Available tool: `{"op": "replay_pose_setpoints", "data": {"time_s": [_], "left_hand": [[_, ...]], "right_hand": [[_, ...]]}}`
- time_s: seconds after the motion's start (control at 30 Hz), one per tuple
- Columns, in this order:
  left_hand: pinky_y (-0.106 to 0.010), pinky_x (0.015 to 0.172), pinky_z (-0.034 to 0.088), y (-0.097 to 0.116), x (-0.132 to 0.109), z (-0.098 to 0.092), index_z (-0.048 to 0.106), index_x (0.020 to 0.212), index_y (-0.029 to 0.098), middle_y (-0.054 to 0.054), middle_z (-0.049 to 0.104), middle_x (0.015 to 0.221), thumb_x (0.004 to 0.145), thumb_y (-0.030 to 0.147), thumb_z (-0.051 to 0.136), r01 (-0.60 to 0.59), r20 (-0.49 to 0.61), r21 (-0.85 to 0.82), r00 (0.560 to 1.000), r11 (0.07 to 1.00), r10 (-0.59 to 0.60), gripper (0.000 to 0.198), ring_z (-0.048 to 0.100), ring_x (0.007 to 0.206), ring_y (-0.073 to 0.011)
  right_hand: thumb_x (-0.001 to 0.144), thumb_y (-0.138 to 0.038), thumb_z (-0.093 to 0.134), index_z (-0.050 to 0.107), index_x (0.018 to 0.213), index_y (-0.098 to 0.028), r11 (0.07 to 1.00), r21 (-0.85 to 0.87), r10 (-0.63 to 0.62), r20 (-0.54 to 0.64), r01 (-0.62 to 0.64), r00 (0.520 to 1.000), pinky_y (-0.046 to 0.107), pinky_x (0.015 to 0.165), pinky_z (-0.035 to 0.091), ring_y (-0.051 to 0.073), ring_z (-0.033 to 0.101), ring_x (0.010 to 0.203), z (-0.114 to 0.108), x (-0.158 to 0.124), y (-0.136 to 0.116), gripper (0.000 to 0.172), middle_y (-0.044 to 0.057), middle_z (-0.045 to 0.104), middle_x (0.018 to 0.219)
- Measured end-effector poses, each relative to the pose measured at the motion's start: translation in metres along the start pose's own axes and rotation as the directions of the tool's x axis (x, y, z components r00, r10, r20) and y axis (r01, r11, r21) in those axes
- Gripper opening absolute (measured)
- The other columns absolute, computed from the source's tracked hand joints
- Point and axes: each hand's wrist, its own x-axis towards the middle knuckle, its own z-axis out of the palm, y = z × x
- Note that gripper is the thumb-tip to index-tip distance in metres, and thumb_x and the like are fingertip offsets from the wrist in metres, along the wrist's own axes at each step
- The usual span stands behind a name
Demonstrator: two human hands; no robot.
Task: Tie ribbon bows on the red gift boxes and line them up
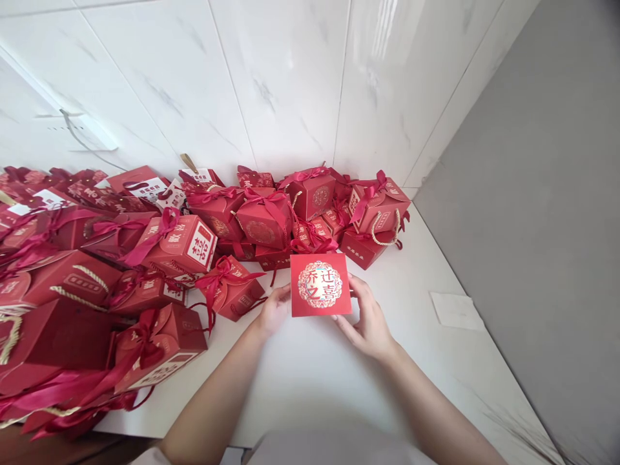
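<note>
A flat red square card or folded box with a round white-and-gold emblem is held upright between both hands over the white floor. My left hand grips its left edge, fingers curled behind it. My right hand grips its right edge and lower corner, thumb in front. Just beyond the card lies a heap of red gift boxes tied with red ribbons.
Many more red ribbon-tied boxes are piled along the left, some with rope handles. White marble tiles rise behind. A grey wall runs along the right. A small white paper scrap lies on the floor at right.
</note>
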Motion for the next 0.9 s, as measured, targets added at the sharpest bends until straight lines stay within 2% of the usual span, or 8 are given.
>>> {"op": "replay_pose_setpoints", "data": {"time_s": [0.13, 0.37, 0.57, 0.7, 0.8, 0.9], "left_hand": [[-0.038, 0.108, 0.044, -0.0002, -0.0006, -0.0005, 0.073, 0.106, 0.009, -0.010, 0.073, 0.118, 0.083, 0.019, 0.050, -0.004, 0.000, -0.003, 1.000, 1.000, 0.004, 0.034, 0.058, 0.126, -0.0303], [-0.045, 0.111, 0.042, 0.0012, -0.0004, 0.0025, 0.073, 0.105, 0.011, -0.009, 0.073, 0.117, 0.083, 0.020, 0.049, -0.003, -0.017, 0.016, 1.000, 1.000, 0.003, 0.034, 0.054, 0.130, -0.0324], [-0.045, 0.112, 0.041, -0.0014, -0.0012, -0.0022, 0.073, 0.107, 0.010, -0.011, 0.071, 0.120, 0.085, 0.023, 0.051, 0.000, -0.002, 0.001, 1.000, 1.000, 0.000, 0.033, 0.054, 0.130, -0.0334], [-0.042, 0.111, 0.042, -0.0008, -0.0002, -0.0017, 0.070, 0.116, 0.012, -0.011, 0.071, 0.121, 0.084, 0.020, 0.053, -0.023, 0.021, -0.017, 1.000, 1.000, 0.023, 0.037, 0.056, 0.128, -0.0324], [-0.040, 0.110, 0.043, 0.0000, -0.0001, 0.0015, 0.063, 0.128, 0.016, -0.008, 0.071, 0.122, 0.086, 0.017, 0.054, -0.084, 0.072, -0.019, 0.994, 0.996, 0.086, 0.044, 0.058, 0.127, -0.0301], [-0.041, 0.109, 0.043, -0.0021, -0.0014, 0.0029, 0.059, 0.134, 0.018, -0.009, 0.070, 0.123, 0.089, 0.018, 0.054, -0.082, 0.144, -0.044, 0.986, 0.996, 0.088, 0.045, 0.061, 0.123, -0.0293]], "right_hand": [[0.090, -0.030, 0.062, 0.023, 0.153, -0.026, 1.000, -0.020, -0.007, 0.002, 0.007, 1.000, 0.048, 0.087, 0.058, 0.033, 0.052, 0.125, 0.0000, -0.0002, 0.0003, 0.074, 0.017, 0.046, 0.144], [0.088, -0.028, 0.063, 0.023, 0.152, -0.026, 1.000, -0.004, -0.009, 0.003, 0.009, 1.000, 0.049, 0.089, 0.057, 0.032, 0.051, 0.126, -0.0005, -0.0004, 0.0019, 0.076, 0.017, 0.046, 0.144], [0.088, -0.026, 0.063, 0.021, 0.154, -0.028, 0.999, -0.001, -0.038, -0.009, 0.038, 0.999, 0.049, 0.089, 0.058, 0.032, 0.050, 0.128, -0.0009, -0.0004, 0.0017, 0.078, 0.016, 0.043, 0.146], [0.089, -0.029, 0.062, 0.021, 0.154, -0.028, 1.000, 0.002, -0.014, -0.008, 0.015, 1.000, 0.048, 0.088, 0.058, 0.032, 0.051, 0.126, 0.0000, -0.0011, 0.0013, 0.077, 0.016, 0.044, 0.145], [0.091, -0.035, 0.061, 0.018, 0.155, -0.028, 0.999, 0.011, 0.039, 0.010, -0.039, 0.999, 0.050, 0.094, 0.055, 0.032, 0.052, 0.125, 0.0001, -0.0012, 0.0004, 0.077, 0.016, 0.045, 0.143], [0.096, -0.045, 0.050, 0.019, 0.155, -0.026, 0.995, 0.011, 0.097, 0.031, -0.098, 0.995, 0.055, 0.106, 0.045, 0.033, 0.045, 0.133, -0.0004, -0.0002, -0.0015, 0.069, 0.016, 0.042, 0.144]]}}
